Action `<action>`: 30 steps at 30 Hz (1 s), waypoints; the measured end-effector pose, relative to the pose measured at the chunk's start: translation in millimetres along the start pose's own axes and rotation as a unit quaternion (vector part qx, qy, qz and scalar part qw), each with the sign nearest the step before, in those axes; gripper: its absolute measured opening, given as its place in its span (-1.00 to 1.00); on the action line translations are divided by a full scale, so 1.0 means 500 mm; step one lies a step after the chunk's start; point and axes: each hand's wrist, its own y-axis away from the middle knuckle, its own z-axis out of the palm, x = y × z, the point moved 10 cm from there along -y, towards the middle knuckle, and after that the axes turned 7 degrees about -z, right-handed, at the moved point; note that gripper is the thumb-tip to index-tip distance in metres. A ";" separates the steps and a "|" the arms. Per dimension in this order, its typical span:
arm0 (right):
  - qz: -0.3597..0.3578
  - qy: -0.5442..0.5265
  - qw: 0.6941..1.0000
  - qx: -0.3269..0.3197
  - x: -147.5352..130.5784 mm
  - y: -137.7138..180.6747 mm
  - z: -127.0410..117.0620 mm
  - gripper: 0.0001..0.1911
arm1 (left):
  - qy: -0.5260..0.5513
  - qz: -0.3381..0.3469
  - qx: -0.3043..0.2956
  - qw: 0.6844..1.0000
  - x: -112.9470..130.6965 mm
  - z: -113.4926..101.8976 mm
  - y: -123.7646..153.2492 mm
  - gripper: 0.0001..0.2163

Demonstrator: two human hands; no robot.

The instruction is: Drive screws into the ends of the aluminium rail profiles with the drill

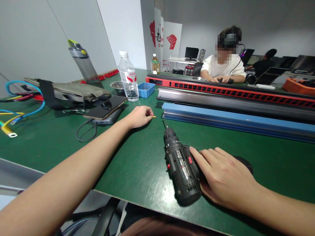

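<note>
Table (137, 157): green, shiny near us
Far wall (201, 19): grey
Left hand (140, 117): pinching yellow piece (154, 116)
Right hand (223, 173): gripping drill (182, 167)

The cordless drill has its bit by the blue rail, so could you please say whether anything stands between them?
Nothing visible stands between the drill bit and the blue rail, though whether they touch I cannot tell. The left hand and its small yellow piece are left of both.

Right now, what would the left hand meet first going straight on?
Past the yellow piece, the left hand would likely meet the blue rail, perhaps the drill bit; depth is unclear.
</note>
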 end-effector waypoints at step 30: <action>0.191 0.093 0.975 0.069 0.427 0.110 0.088 -0.65 | 0.094 0.025 0.009 0.995 0.023 0.014 0.002 -0.84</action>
